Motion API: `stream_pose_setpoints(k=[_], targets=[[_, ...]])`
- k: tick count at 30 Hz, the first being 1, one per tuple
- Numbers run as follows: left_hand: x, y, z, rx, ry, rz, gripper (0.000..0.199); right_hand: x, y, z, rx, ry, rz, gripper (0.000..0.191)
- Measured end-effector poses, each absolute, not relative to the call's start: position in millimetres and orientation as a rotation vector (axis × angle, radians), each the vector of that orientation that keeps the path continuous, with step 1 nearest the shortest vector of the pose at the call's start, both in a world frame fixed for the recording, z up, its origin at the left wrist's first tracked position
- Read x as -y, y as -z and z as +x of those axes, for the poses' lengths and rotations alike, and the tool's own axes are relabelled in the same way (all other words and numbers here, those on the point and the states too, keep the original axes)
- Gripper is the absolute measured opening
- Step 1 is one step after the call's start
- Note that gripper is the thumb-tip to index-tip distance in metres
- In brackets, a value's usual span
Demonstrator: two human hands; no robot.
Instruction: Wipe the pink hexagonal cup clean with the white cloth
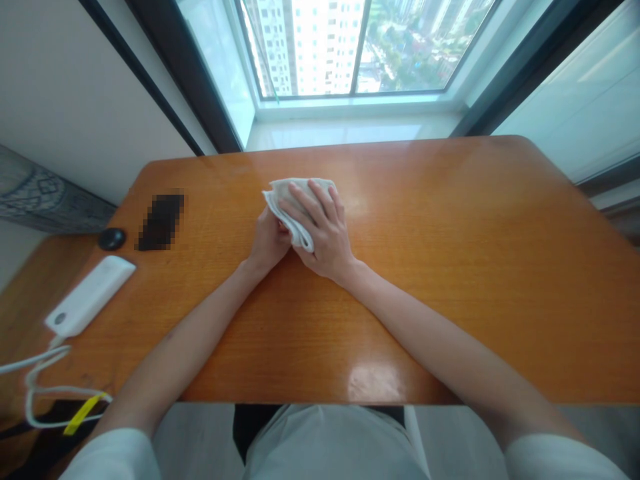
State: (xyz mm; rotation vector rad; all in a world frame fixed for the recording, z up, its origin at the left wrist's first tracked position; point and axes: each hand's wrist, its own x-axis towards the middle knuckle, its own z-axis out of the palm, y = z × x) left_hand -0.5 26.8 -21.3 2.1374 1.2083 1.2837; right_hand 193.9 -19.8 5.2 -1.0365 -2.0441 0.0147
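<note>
A folded white cloth [300, 189] lies near the middle of the wooden table [475, 267], with loose layered edges at its left side. My right hand [323, 230] rests flat on top of it, fingers stretched out and slightly apart, pointing away from me. From the left, my left hand [273, 237] grips the near-left edge of the cloth. Its fingers are curled and partly hidden under the fabric. The two hands nearly touch at the near edge of the cloth.
At the table's left are a pixelated dark object [161, 221], a round black object [111, 239] and a white oblong device [90, 297] with a white cable [50, 360] bearing a yellow tag [84, 415]. A window [350, 100] stands beyond the far edge.
</note>
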Motion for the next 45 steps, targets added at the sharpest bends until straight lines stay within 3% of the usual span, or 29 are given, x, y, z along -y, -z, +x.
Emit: stream_pose_setpoints(k=[4, 10, 16, 23, 27, 34, 40, 45], targets=[[-16.2, 11.1, 6.6, -1.327, -1.298, 2.129, 0.066, 8.3, 3.6, 197.8, 1.715, -0.054, -1.18, 0.063], [-22.2, 18.7, 1.4, -1.281, -1.305, 2.133, 0.041, 22.3, -7.0, 193.8, 2.08, 0.015, -1.017, 0.066], [-17.7, 12.6, 6.0, -1.298, -1.296, 2.112, 0.069, 9.3, -0.1, 200.1, 1.729, -0.133, -1.163, 0.063], [-27.3, 24.4, -0.8, -1.264, -1.317, 2.132, 0.057, 16.6, -4.8, 195.7, 2.029, -0.019, -0.999, 0.061], [-19.3, 14.1, 3.0, -1.251, -1.32, 2.137, 0.073, 4.5, 4.1, 199.7, 1.687, -0.109, -1.1, 0.062], [-23.4, 20.7, 1.3, -1.239, -1.364, 2.116, 0.044, 18.7, -4.9, 195.6, 2.05, 0.043, -0.949, 0.066], [-20.0, 16.7, 1.6, -1.241, -1.331, 2.134, 0.067, 5.8, 4.1, 198.9, 1.704, -0.059, -1.091, 0.061], [-30.6, 30.3, -2.9, -1.209, -1.359, 2.101, 0.033, 24.8, -8.1, 191.9, 2.108, 0.083, -0.923, 0.07]])
